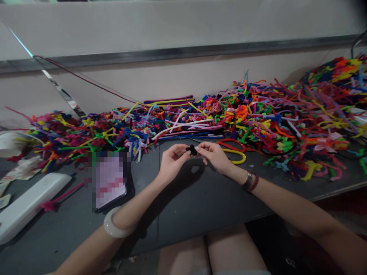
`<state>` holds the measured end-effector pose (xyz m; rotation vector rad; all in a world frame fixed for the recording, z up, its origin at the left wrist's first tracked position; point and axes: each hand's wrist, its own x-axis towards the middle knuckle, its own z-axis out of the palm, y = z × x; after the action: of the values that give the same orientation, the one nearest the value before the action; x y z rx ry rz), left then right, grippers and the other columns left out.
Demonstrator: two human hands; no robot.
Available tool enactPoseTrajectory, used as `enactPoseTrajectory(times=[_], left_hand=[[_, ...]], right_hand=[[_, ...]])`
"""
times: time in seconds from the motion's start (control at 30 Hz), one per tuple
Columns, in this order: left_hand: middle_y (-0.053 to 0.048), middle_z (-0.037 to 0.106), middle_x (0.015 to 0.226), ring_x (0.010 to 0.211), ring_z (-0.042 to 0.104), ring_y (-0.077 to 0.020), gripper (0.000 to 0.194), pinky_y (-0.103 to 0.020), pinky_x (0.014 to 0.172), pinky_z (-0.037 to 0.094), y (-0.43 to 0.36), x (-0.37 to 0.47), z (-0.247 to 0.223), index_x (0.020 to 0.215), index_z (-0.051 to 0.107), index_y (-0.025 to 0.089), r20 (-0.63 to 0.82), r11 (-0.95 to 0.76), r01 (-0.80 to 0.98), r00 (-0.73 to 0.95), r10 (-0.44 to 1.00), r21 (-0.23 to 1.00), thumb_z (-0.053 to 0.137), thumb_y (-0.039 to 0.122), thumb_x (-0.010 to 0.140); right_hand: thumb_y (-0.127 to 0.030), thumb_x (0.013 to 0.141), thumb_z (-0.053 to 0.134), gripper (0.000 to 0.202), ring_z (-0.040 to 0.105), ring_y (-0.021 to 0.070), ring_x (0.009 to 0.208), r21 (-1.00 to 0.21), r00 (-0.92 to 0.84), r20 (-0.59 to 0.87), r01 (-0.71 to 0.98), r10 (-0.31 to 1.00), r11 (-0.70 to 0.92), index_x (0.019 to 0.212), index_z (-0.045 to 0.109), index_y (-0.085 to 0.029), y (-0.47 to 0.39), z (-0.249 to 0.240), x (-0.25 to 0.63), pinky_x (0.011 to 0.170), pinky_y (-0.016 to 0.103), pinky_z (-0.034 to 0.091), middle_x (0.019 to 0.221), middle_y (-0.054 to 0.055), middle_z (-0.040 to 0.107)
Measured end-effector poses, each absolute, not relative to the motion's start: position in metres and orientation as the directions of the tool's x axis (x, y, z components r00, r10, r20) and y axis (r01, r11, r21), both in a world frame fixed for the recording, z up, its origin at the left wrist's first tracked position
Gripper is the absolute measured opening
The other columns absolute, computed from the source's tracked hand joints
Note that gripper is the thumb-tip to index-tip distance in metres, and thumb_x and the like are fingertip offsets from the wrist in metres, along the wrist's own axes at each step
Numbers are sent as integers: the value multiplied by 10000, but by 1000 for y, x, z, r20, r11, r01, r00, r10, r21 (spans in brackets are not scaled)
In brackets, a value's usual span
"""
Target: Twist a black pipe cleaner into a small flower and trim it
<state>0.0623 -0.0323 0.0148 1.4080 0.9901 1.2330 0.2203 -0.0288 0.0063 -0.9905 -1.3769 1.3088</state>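
Between my two hands is a small black fuzzy piece (192, 149), bent into rounded lobes like a shaped pipe cleaner. My left hand (174, 158) pinches its left side with thumb and forefinger. From the other side, the fingertips of my right hand (213, 156) close on it too. Both hands are held above the dark table, in front of the pile of pipe cleaners (183, 126). Scissors with red and yellow handles (236, 156) lie just beyond my right hand, partly hidden by it.
A dark-edged phone or tablet (130, 183), partly blurred out, stands left of my left forearm. Farther left lie a long white case (34, 202) and a pink pipe cleaner (64, 196). Colourful pipe-cleaner shapes (286, 126) heap along the wall. The table's front edge is near my lap.
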Motion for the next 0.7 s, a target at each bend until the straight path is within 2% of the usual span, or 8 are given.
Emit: enactPoseTrajectory(times=[0.2,0.33,0.57,0.7], left_hand=[[-60,688,775,706,638,-160,232,-293,705,502,-31,61,13,828,625,124,196,-198,7,114,974,980,645,287,664],[-72,694,809,721,643,-171,230,-297,708,506,-31,60,14,814,641,124,212,-218,48,99,972,975,656,289,655],[-65,695,780,711,645,-173,210,-289,697,512,-29,54,10,803,665,133,239,-269,162,182,954,949,657,283,657],[-68,689,800,725,641,-171,248,-302,712,512,-27,52,9,853,658,140,220,-248,140,188,957,959,657,290,657]], right_hand=[[-363,758,553,221,436,54,444,-962,-211,225,109,951,252,765,591,-146,-35,9,219,373,169,346,672,14,589],[-328,784,523,193,465,68,485,-938,-216,257,177,942,297,789,592,-148,-35,8,220,416,176,368,688,24,602],[-314,781,524,193,427,53,435,-917,-372,200,256,907,307,731,581,-137,-30,15,229,397,177,344,629,10,580],[-323,769,538,192,440,55,447,-947,-395,153,201,906,248,734,573,-138,-26,15,230,388,172,352,633,10,575]])
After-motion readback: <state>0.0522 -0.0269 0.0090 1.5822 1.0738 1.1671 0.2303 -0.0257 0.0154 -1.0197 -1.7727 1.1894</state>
